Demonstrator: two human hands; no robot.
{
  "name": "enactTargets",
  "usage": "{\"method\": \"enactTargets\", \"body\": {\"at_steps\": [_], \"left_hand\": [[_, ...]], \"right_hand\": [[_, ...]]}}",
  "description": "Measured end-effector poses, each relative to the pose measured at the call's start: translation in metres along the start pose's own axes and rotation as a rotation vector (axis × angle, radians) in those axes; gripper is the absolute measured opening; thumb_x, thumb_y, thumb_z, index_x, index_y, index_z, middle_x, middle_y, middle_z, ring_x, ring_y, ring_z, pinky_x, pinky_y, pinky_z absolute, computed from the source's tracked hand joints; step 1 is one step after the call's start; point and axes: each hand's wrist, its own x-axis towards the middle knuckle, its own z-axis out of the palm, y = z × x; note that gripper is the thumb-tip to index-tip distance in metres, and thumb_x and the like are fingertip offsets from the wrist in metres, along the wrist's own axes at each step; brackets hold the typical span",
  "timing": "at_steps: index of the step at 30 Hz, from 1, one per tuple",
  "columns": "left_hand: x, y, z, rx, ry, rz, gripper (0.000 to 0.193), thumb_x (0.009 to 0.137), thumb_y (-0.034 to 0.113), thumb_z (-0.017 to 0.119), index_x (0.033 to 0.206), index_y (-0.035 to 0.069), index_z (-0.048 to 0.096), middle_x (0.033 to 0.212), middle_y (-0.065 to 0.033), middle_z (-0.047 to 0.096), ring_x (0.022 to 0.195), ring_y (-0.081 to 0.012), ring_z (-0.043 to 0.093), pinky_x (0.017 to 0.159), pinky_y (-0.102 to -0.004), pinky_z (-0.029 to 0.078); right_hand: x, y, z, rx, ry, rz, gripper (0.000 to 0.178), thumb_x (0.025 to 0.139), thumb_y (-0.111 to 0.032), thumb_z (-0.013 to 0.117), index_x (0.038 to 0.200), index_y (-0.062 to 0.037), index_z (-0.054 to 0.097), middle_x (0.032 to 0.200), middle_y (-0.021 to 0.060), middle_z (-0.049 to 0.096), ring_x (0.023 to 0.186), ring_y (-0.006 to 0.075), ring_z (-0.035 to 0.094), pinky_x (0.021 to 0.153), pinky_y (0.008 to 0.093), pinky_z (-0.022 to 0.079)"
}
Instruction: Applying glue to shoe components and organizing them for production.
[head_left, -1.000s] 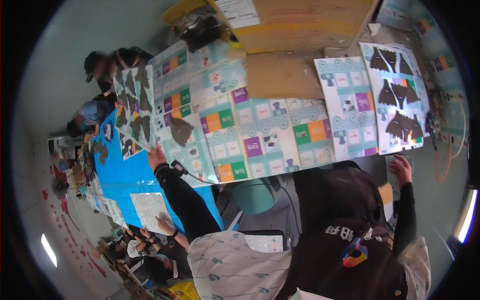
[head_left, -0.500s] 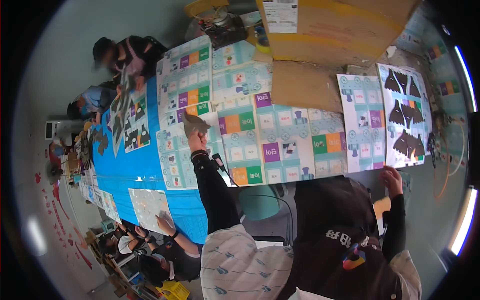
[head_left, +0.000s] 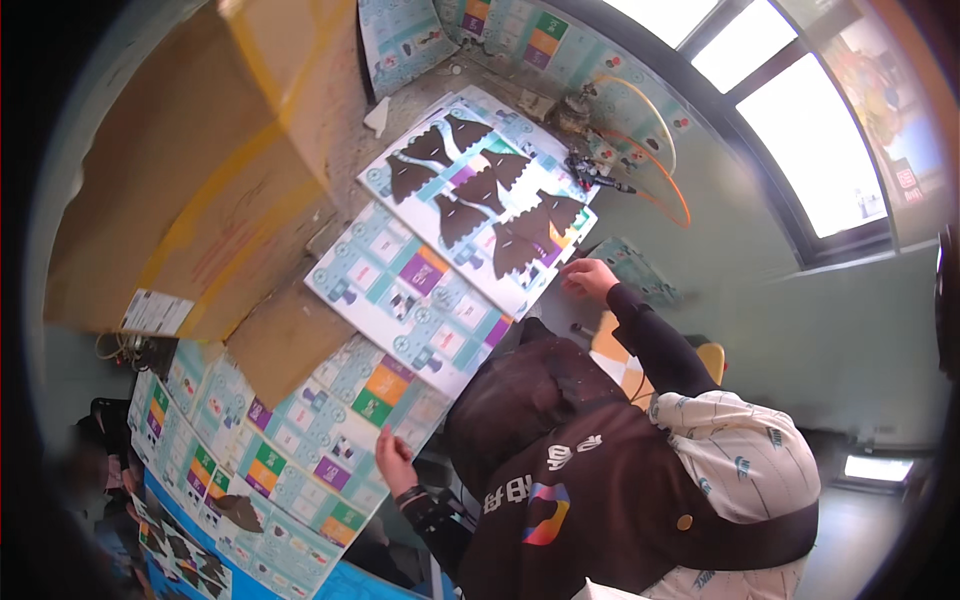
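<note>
My left hand (head_left: pixel 396 462) is empty, its fingers apart, at the near edge of the table beside the printed sheets (head_left: pixel 322 418). My right hand (head_left: pixel 590 278), fingers slightly bent, is at the near corner of a printed board (head_left: pixel 385 180); whether it touches the board I cannot tell. On that board lie several dark brown, fan-shaped pieces with scalloped edges (head_left: pixel 462 218). Another printed sheet (head_left: pixel 392 298) is beside it, partly under it. A single dark scalloped piece (head_left: pixel 240 512) lies farther left on the printed sheets, away from both hands.
A large cardboard box (head_left: pixel 190 170) with yellow tape stands at the far left, a flat brown cardboard piece (head_left: pixel 285 340) before it. Orange and pale hoses (head_left: pixel 660 195) hang near the window (head_left: pixel 810 120). At the lower left, blurred, a person (head_left: pixel 105 470) is near more dark pieces (head_left: pixel 180 550).
The view has swung to the right. My left hand has let go of the dark scalloped piece, which lies on the sheets, and has drawn back to the table edge.
</note>
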Motion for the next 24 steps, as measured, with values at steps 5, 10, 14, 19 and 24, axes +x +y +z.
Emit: {"method": "enactTargets", "body": {"at_steps": [5,10,14,19,24], "left_hand": [[0.028,-0.077,0.192,0.210,-0.087,-0.009,0.022,0.093,0.015,0.058,0.111,0.002,0.058,0.087,-0.0036,0.060,0.074,-0.0099,0.056,0.060,-0.0216,0.044],[0.065,-0.116,0.324,0.908,0.140,0.456,0.031,0.085,0.015,0.068,0.107,-0.003,0.056,0.096,-0.0124,0.061,0.086,-0.0255,0.060,0.079,-0.0361,0.049],[0.085,-0.123,0.418,1.014,0.200,0.627,0.036,0.075,0.012,0.072,0.102,-0.005,0.057,0.103,-0.0203,0.058,0.095,-0.0373,0.055,0.088,-0.0474,0.043],[0.093,-0.108,0.489,1.402,0.462,0.179,0.043,0.069,0.032,0.080,0.096,0.000,0.067,0.124,-0.0166,0.054,0.115,-0.0356,0.052,0.095,-0.0489,0.044],[0.078,-0.083,0.488,1.546,0.428,0.077,0.022,0.080,0.027,0.070,0.091,0.008,0.070,0.112,-0.0137,0.055,0.110,-0.0322,0.051,0.087,-0.0468,0.046]], "right_hand": [[0.119,0.001,-0.133,-0.588,0.509,-0.162,0.025,0.080,-0.016,0.059,0.100,-0.0047,0.068,0.089,0.0118,0.070,0.084,0.0267,0.067,0.077,0.0362,0.052],[0.197,0.001,-0.180,-0.677,0.288,-0.442,0.032,0.076,-0.014,0.061,0.107,-0.0041,0.060,0.099,0.0182,0.062,0.098,0.0359,0.060,0.087,0.0434,0.048],[0.213,0.005,-0.179,-0.909,0.276,-0.458,0.039,0.076,-0.025,0.067,0.104,0.0010,0.058,0.106,0.0221,0.059,0.104,0.0392,0.056,0.090,0.0471,0.046],[0.218,-0.004,-0.174,-0.950,0.043,-0.444,0.047,0.074,-0.023,0.076,0.108,0.0020,0.054,0.109,0.0221,0.058,0.106,0.0383,0.056,0.090,0.0451,0.046],[0.208,-0.013,-0.169,-0.949,0.075,-0.332,0.042,0.074,-0.013,0.076,0.104,-0.0005,0.050,0.112,0.0187,0.054,0.105,0.0395,0.055,0.087,0.0449,0.047]]}}
